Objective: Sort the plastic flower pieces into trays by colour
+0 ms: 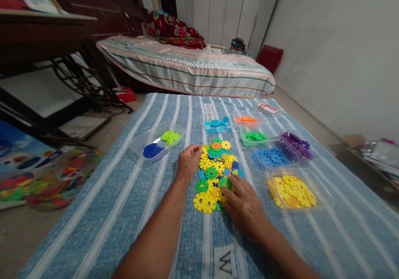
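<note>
A loose pile of flat, notched plastic discs (211, 172), mostly yellow with green, blue and orange ones, lies in the middle of the striped cloth. At the pile's upper left edge is my left hand (187, 162), its thumb and fingertips pressed together beside a yellow disc. Whether it grips a disc is hidden. My right hand (246, 204) rests over the lower right side of the pile, fingers stretched out and apart, touching the discs and covering some of them. Two yellow discs (205, 202) lie at the pile's near left corner.
Yellow discs (293, 192) fill a clear tub at right. Blue discs (272, 157), purple discs (296, 145), green discs (254, 138) and orange discs (246, 119) sit beyond. Light-blue discs (217, 124) lie behind the pile. A left tub (139, 145) holds lime and dark-blue discs.
</note>
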Demonstrator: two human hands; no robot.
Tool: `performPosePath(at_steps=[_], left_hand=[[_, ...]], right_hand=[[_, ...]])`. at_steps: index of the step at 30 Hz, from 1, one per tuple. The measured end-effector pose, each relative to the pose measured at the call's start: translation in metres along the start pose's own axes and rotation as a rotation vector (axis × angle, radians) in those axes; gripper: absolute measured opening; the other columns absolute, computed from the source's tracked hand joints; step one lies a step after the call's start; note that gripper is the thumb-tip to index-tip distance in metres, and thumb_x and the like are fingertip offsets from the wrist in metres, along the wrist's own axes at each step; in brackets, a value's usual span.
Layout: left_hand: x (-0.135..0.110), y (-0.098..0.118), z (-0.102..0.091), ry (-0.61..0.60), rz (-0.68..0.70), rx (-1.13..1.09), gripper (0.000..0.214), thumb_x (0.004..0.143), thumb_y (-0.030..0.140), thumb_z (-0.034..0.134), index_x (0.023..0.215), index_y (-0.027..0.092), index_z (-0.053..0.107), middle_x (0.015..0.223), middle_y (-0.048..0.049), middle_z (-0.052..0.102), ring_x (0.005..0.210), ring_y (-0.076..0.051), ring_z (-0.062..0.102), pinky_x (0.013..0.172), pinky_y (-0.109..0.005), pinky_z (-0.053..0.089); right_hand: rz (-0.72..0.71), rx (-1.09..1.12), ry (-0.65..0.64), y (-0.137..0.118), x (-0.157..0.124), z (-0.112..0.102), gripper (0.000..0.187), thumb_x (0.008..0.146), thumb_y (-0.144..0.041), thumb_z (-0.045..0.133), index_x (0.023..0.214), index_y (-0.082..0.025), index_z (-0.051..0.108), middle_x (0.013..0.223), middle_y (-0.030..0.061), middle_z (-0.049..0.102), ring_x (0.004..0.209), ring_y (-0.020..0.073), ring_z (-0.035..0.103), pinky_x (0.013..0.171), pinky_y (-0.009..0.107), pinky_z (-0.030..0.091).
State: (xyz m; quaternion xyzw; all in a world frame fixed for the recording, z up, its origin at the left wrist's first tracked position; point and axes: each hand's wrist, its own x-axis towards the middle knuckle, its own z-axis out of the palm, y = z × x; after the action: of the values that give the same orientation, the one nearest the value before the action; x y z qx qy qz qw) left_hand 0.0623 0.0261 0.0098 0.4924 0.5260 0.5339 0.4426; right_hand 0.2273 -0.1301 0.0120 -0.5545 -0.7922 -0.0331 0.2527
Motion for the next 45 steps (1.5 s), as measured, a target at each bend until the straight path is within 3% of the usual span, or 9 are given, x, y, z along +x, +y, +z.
performPosePath(at_steps=[6,11,19,31,35,40,45], left_hand=[[-0.002,0.003,0.001,-0.009,-0.017,-0.008,0.023,0.064,0.033,0.064,0.080,0.017,0.068,0.073,-0.0001,0.069,0.070,-0.016,0.063,0.067,-0.024,0.048],[-0.002,0.004,0.001,-0.012,-0.014,-0.007,0.021,0.064,0.032,0.063,0.079,0.017,0.067,0.074,0.0004,0.069,0.071,-0.015,0.062,0.068,-0.024,0.048],[0.000,0.002,0.001,0.001,0.000,0.001,0.021,0.064,0.031,0.063,0.080,0.017,0.068,0.073,0.0003,0.068,0.069,-0.015,0.062,0.069,-0.024,0.048],[0.001,0.000,0.001,-0.011,-0.004,0.009,0.023,0.065,0.030,0.063,0.082,0.016,0.068,0.075,-0.0002,0.070,0.071,-0.015,0.063,0.067,-0.024,0.049],[0.002,-0.001,0.000,-0.008,0.004,0.024,0.023,0.066,0.031,0.062,0.083,0.017,0.068,0.077,-0.0009,0.071,0.073,-0.016,0.064,0.070,-0.025,0.050],[0.003,-0.003,-0.001,-0.010,0.001,0.034,0.025,0.066,0.033,0.062,0.084,0.017,0.068,0.080,-0.0017,0.071,0.076,-0.017,0.065,0.073,-0.027,0.050],[0.003,0.001,-0.002,-0.017,-0.024,0.035,0.026,0.065,0.034,0.062,0.084,0.017,0.067,0.080,-0.0016,0.071,0.075,-0.017,0.065,0.072,-0.026,0.050]], right_hand=[[-0.097,0.026,0.195,0.006,-0.020,0.001,0.020,0.088,-0.012,0.050,0.094,-0.021,0.067,0.109,0.0116,0.065,0.112,0.0260,0.057,0.089,0.046,0.052],[-0.130,0.081,0.272,0.011,-0.023,0.001,0.017,0.087,-0.010,0.053,0.094,-0.019,0.065,0.101,0.0099,0.067,0.107,0.0243,0.060,0.086,0.042,0.054],[0.047,0.050,0.187,0.007,-0.017,0.003,0.022,0.087,-0.025,0.057,0.106,-0.015,0.062,0.114,0.0164,0.063,0.119,0.0336,0.052,0.092,0.054,0.049],[0.128,0.266,0.206,0.006,-0.017,0.000,0.017,0.083,-0.022,0.061,0.100,-0.020,0.062,0.109,0.0106,0.066,0.114,0.0289,0.056,0.096,0.050,0.046],[0.184,0.411,0.160,0.002,-0.012,-0.007,0.007,0.082,-0.019,0.060,0.087,-0.022,0.063,0.100,0.0076,0.067,0.103,0.0244,0.060,0.092,0.044,0.049],[0.245,0.590,0.049,0.005,0.003,-0.027,0.008,0.081,-0.019,0.062,0.073,-0.021,0.062,0.093,0.0048,0.068,0.092,0.0192,0.064,0.080,0.033,0.052],[0.186,0.385,0.284,0.052,0.060,-0.054,0.008,0.081,-0.024,0.062,0.074,-0.022,0.062,0.092,0.0054,0.069,0.089,0.0208,0.065,0.083,0.037,0.051]])
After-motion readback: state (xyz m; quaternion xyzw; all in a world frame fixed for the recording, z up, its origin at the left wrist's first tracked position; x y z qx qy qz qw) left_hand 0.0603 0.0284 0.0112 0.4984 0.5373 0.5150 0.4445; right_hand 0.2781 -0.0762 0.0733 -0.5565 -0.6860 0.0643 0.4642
